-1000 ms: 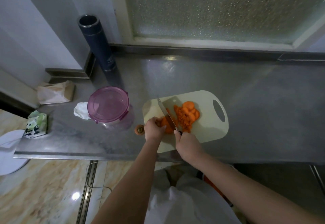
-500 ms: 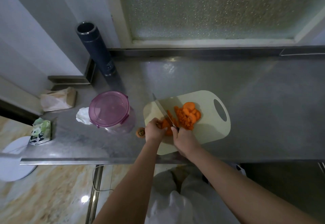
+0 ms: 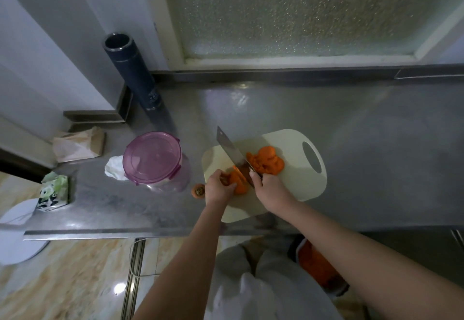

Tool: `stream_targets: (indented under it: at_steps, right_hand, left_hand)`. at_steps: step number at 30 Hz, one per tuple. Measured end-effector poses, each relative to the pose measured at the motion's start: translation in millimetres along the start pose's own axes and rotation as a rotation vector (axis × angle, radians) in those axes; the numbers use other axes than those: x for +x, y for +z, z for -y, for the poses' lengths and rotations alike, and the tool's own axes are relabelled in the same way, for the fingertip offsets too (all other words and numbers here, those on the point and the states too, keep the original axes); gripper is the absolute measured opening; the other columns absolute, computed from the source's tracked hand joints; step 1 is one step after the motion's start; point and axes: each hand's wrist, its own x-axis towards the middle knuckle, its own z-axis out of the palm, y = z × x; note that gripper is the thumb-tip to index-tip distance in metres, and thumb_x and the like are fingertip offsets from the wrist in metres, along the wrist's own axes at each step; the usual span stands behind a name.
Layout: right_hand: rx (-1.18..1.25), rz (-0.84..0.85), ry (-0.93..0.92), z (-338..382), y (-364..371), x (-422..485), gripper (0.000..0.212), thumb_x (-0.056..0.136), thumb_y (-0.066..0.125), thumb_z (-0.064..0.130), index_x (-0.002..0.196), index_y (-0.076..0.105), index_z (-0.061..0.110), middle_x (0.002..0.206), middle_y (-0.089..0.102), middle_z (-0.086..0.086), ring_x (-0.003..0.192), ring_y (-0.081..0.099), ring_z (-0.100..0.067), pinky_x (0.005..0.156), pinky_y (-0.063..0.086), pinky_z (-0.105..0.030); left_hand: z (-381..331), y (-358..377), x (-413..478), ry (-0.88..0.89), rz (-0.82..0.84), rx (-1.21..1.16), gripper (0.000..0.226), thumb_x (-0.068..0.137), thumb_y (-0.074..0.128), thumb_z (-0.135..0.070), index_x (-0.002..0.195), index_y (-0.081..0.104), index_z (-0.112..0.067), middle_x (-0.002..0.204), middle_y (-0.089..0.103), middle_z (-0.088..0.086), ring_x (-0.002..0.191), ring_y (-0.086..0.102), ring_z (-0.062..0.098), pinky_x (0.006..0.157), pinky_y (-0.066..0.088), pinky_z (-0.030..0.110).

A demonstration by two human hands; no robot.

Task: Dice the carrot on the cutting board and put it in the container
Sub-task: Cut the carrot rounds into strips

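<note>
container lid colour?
Translucent pink-purple lid, clearest in the head view.

Brushed steel counter (image 3: pixel 351 144), matt plastic cutting board (image 3: pixel 296 184), translucent plastic container (image 3: pixel 153 159).

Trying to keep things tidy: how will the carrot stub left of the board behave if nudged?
The carrot stub looks small, so probably light. It seems to sit stem-end up on the smooth steel counter, so a nudge likely slides it; tipped, its round side could roll.
</note>
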Motion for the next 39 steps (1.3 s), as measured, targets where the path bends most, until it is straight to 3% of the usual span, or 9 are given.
stream_targets:
  at_steps: [5, 10, 17, 21, 28, 30, 34, 39]
  right_hand:
    - [0.000, 0.033, 0.007, 0.1, -7.5, -14.3, 0.053, 0.100, 0.027, 0.044, 0.062, 0.046, 0.014, 0.062, 0.050, -0.003, 0.057, 0.049, -0.016, 0.053, 0.035, -0.027]
    - [-0.030, 0.063, 0.033, -4.0, -2.8, -31.4, 0.056, 0.100, 0.025, 0.044, 0.058, 0.045, 0.013, 0.061, 0.049, -0.003, 0.058, 0.049, -0.016, 0.063, 0.038, -0.030]
    - [-0.064, 0.039, 0.048, -7.3, 4.9, -42.3, 0.053, 0.100, 0.025, 0.044, 0.061, 0.047, 0.015, 0.064, 0.051, -0.002, 0.059, 0.050, -0.013, 0.053, 0.035, -0.024]
    - [-0.128, 0.039, 0.052, -4.5, 8.1, -41.8, 0.049, 0.101, 0.025, 0.043, 0.064, 0.044, 0.018, 0.064, 0.048, 0.001, 0.063, 0.048, -0.015, 0.064, 0.039, -0.028]
    - [-0.118, 0.026, 0.080, -2.0, 20.7, -41.2, 0.043, 0.100, 0.029, 0.042, 0.067, 0.044, 0.019, 0.066, 0.050, 0.002, 0.060, 0.050, -0.011, 0.055, 0.039, -0.025]
    - [-0.112, 0.025, 0.070, -0.4, 23.4, -38.6, 0.043, 0.100, 0.030, 0.041, 0.071, 0.048, 0.016, 0.068, 0.053, -0.001, 0.064, 0.053, -0.015, 0.059, 0.043, -0.027]
    - [-0.111, -0.003, 0.063, -0.9, 29.6, -31.1, 0.047, 0.100, 0.031, 0.041, 0.089, 0.060, 0.005, 0.086, 0.064, -0.014, 0.082, 0.063, -0.027, 0.068, 0.047, -0.033]
    - [-0.095, -0.001, 0.033, -1.9, 38.4, -19.5, 0.046, 0.099, 0.028, 0.044, 0.087, 0.056, 0.010, 0.079, 0.061, -0.010, 0.074, 0.061, -0.025, 0.066, 0.050, -0.034]
  left_hand:
    - [-2.4, -0.5, -0.6, -0.030, 0.013, -0.001, 0.021, 0.082, 0.067, -0.011, 0.098, 0.053, -0.011, 0.091, 0.055, 0.001, 0.083, 0.051, 0.016, 0.068, 0.038, 0.025]
    - [-1.9, -0.3, 0.0, -0.038, 0.009, 0.000, 0.022, 0.082, 0.067, -0.013, 0.099, 0.053, -0.011, 0.097, 0.060, 0.006, 0.088, 0.055, 0.020, 0.069, 0.040, 0.027]
    - [-3.5, -0.1, -2.9, -0.026, 0.005, -0.011, 0.020, 0.082, 0.067, -0.012, 0.090, 0.049, -0.015, 0.091, 0.057, 0.004, 0.082, 0.052, 0.017, 0.067, 0.039, 0.027]
    - [-3.7, -1.6, -3.2, -0.024, 0.007, 0.000, 0.020, 0.082, 0.067, -0.011, 0.089, 0.049, -0.015, 0.085, 0.055, 0.002, 0.078, 0.051, 0.017, 0.064, 0.038, 0.026]
    - [-3.6, -3.2, -0.1, -0.036, 0.030, 0.011, 0.020, 0.080, 0.069, -0.011, 0.087, 0.051, -0.016, 0.072, 0.051, -0.005, 0.074, 0.051, 0.015, 0.061, 0.036, 0.024]
    - [-3.5, -3.9, 0.5, -0.037, 0.035, 0.012, 0.020, 0.080, 0.068, -0.009, 0.087, 0.050, -0.016, 0.069, 0.048, -0.007, 0.074, 0.051, 0.015, 0.062, 0.035, 0.025]
    - [-3.2, -4.2, 0.6, -0.025, 0.040, 0.024, 0.020, 0.080, 0.067, -0.009, 0.089, 0.050, -0.016, 0.079, 0.053, -0.001, 0.075, 0.051, 0.015, 0.061, 0.036, 0.024]
    - [-1.6, -3.4, 2.3, -0.013, 0.039, 0.030, 0.019, 0.079, 0.067, -0.010, 0.095, 0.056, -0.011, 0.080, 0.054, 0.001, 0.075, 0.052, 0.017, 0.062, 0.037, 0.026]
